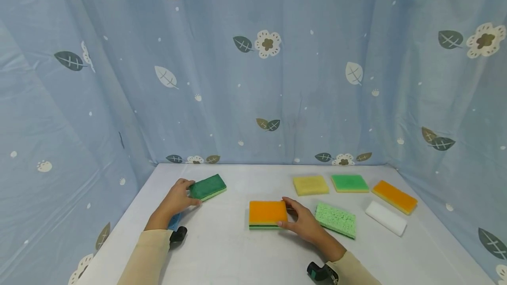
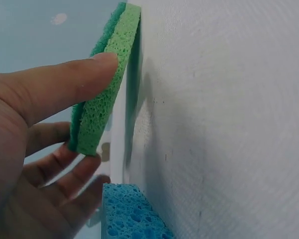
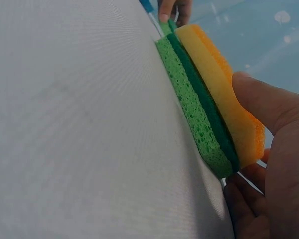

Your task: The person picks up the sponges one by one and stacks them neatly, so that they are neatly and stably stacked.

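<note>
At the left, my left hand (image 1: 175, 199) pinches a sponge (image 1: 208, 187) with a dark green scouring side up and a light green porous body. Its thumb presses one long edge in the left wrist view, and a shadow falls on the tabletop beside it. Under my left wrist a blue porous sponge (image 2: 132, 214) is partly hidden. In the middle, my right hand (image 1: 304, 221) holds the right end of an orange-topped yellow sponge (image 1: 267, 208), thumb on the near side, fingers behind. That sponge lies flat on a green sponge (image 3: 192, 107) with a dark green scouring layer.
Right of my right hand lies a light green porous sponge (image 1: 336, 220). Beyond are a yellow sponge (image 1: 310, 185), a green-topped sponge (image 1: 350, 183), another orange sponge (image 1: 394, 196) and a white block (image 1: 386, 217). Blue curtains (image 1: 253, 78) enclose the white table (image 1: 222, 254).
</note>
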Tool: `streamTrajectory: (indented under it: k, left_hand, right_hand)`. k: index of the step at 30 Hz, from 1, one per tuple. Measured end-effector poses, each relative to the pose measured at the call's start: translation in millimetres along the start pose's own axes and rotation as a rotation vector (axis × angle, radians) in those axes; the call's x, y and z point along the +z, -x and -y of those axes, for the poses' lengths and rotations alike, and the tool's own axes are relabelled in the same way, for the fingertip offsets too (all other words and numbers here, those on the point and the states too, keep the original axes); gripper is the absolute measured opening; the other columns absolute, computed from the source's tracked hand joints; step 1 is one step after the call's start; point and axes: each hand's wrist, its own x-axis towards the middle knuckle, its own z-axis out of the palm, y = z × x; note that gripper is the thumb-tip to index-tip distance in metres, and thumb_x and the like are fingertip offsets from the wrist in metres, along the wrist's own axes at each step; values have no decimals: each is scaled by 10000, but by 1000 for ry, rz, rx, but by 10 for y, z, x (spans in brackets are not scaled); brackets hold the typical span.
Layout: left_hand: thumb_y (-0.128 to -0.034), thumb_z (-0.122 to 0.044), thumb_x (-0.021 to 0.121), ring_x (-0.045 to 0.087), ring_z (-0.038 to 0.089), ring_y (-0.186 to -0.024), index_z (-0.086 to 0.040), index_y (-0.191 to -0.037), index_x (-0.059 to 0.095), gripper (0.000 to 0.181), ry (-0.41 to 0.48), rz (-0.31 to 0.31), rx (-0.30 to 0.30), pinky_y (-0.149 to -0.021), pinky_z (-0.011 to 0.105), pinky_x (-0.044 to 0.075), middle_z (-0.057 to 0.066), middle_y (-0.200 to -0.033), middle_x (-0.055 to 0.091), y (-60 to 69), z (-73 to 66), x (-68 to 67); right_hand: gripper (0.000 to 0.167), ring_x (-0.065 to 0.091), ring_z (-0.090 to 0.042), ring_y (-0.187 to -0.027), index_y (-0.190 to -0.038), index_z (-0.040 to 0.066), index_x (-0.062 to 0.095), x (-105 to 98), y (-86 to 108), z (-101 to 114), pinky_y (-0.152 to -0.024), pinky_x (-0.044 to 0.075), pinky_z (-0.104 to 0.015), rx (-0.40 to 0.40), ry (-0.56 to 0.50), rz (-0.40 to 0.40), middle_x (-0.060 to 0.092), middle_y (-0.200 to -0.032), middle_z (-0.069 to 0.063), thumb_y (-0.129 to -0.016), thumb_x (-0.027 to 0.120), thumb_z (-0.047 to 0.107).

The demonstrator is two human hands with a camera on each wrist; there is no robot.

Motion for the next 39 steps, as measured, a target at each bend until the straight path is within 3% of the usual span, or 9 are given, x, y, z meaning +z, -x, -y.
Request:
streamTrajectory:
  k: [7,13,23,31,39]
  left_hand:
    - [-747,-299,859,509,415,-1144,43,-1436,425,883,56,1,38,-891,552,461,212,-1282,468,-6,-14,17]
    - [-803,-278,817,493,404,-1140,-53,-1420,508,725,119,12,85,-911,557,437,184,-1228,453,2,-62,22]
    - [-843,-337,774,453,322,-1125,-82,-1384,560,635,139,3,182,-918,532,410,140,-1267,419,5,-212,33]
    - [-878,-240,749,446,327,-1165,-73,-1381,560,563,167,8,298,-938,533,403,132,-1304,402,23,-322,126]
    - [-886,-202,740,426,314,-1208,-63,-1377,561,540,201,10,341,-969,537,393,120,-1326,385,31,-517,202]
  right_hand:
    - [889,488,-283,-1267,-1485,60,380,-3,3,10,-1035,395,-431,-3,4,0,477,-1421,-111,-800,783,458]
    - [892,486,-277,-1270,-1485,57,381,-9,4,20,-1040,390,-421,-5,3,-3,480,-1418,-107,-793,794,441]
    - [888,481,-290,-1276,-1486,57,381,2,12,26,-1046,381,-434,2,-3,-8,474,-1424,-111,-797,791,440]
    - [889,479,-282,-1277,-1487,59,378,7,17,12,-1047,382,-431,-3,-1,4,477,-1418,-106,-803,779,460]
    - [894,484,-286,-1272,-1483,61,387,-7,13,26,-1040,389,-445,-4,9,-8,484,-1415,-107,-795,777,478]
